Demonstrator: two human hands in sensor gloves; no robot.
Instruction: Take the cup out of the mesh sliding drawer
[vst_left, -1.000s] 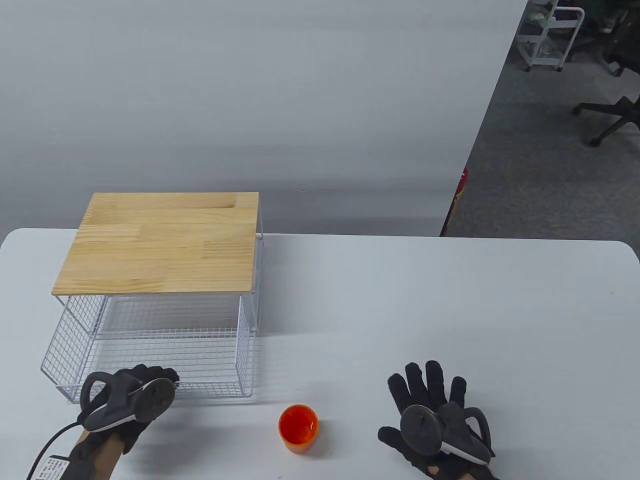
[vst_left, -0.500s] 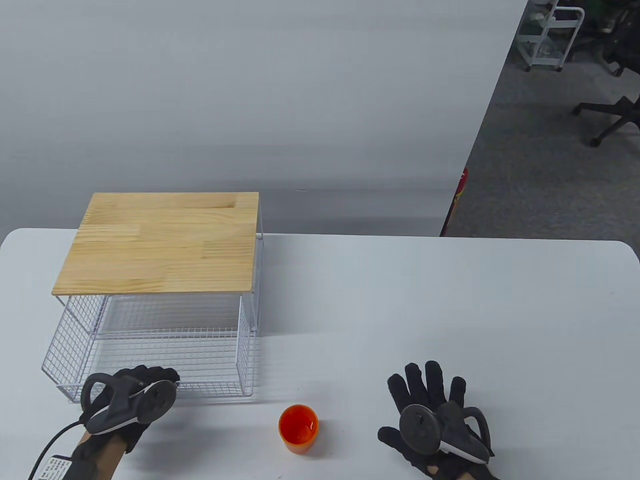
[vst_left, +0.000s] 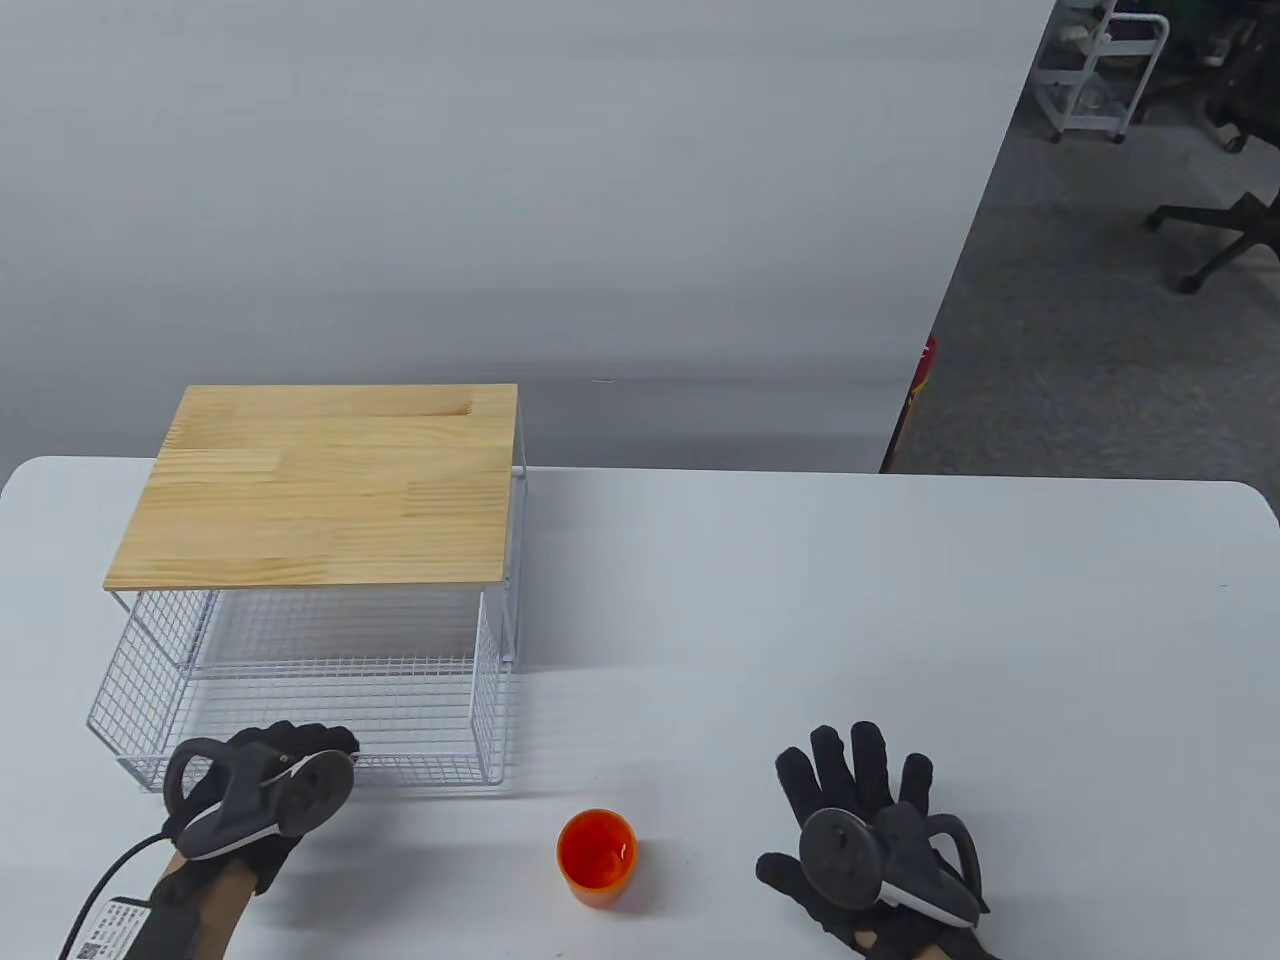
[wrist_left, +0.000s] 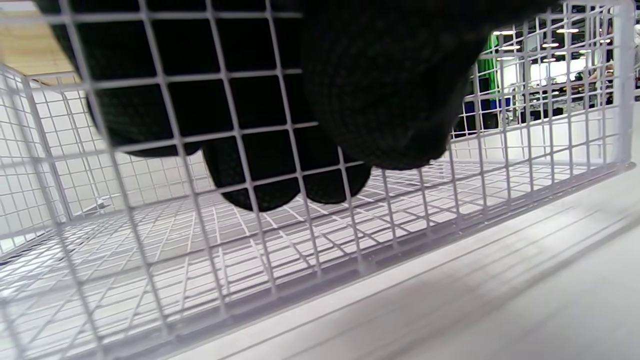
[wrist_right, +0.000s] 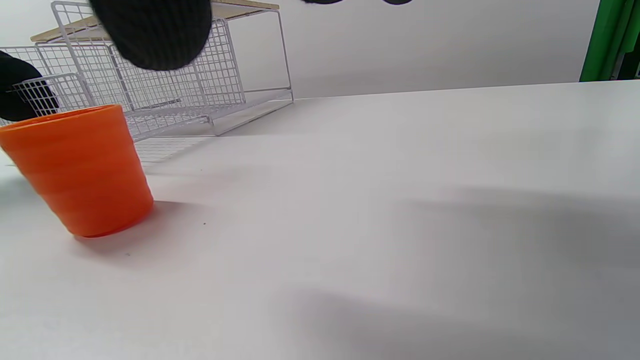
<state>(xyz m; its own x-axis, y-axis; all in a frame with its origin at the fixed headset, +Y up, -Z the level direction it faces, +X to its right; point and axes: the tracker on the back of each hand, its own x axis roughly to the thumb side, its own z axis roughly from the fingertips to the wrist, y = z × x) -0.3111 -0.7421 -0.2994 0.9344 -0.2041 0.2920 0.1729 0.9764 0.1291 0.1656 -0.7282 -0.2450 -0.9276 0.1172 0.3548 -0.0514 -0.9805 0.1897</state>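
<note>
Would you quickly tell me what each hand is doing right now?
Left hand: grips the front wall of the mesh drawer.
Right hand: open, flat on the table, holding nothing.

The left hand (vst_left: 262, 795) fingers (wrist_left: 260, 165) seemingly hook behind the drawer (vst_left: 300, 715) mesh.

White worktop (vst_left: 800, 600), rounded corners. On it: wire rack with wooden top (vst_left: 320, 485) at rear left, its mesh drawer (vst_left: 300, 710) pulled out; orange cup (vst_left: 597, 856) upright near front edge; right hand (vst_left: 865, 850) resting flat, fingers spread, right of cup.
</note>
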